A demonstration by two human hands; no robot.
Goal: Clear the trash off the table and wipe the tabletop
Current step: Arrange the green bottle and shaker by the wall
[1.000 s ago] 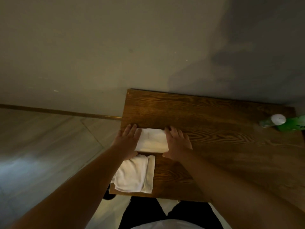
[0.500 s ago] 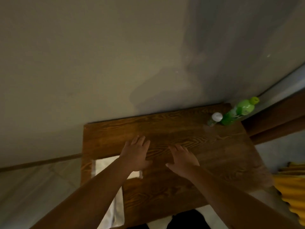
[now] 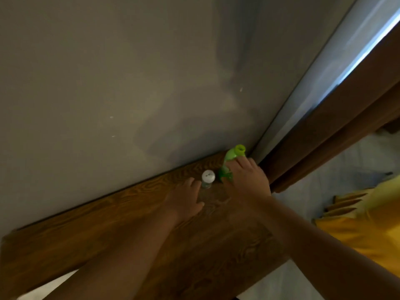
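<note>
Two bottles stand at the far right corner of the wooden table [image 3: 134,234], against the wall. The green bottle [image 3: 232,154] has a green cap, and my right hand [image 3: 246,180] is wrapped around its body, fingers on the far side and thumb on the near side. Just left of it is a small clear bottle with a white cap [image 3: 208,178]. My left hand [image 3: 186,200] reaches up to it with fingers spread, fingertips and thumb either side of its lower part; no closed grip shows. The white cloth is out of view.
A grey wall [image 3: 129,83] runs along the table's far edge. A dark wooden door frame [image 3: 324,135] stands right beside the table corner. Yellow fabric [image 3: 372,230] lies low on the right over pale floor.
My view has swung right, away from the white cloth at the table's left end. Both hands left the cloth and crossed the tabletop to the bottles; the right one has closed on the green bottle.
</note>
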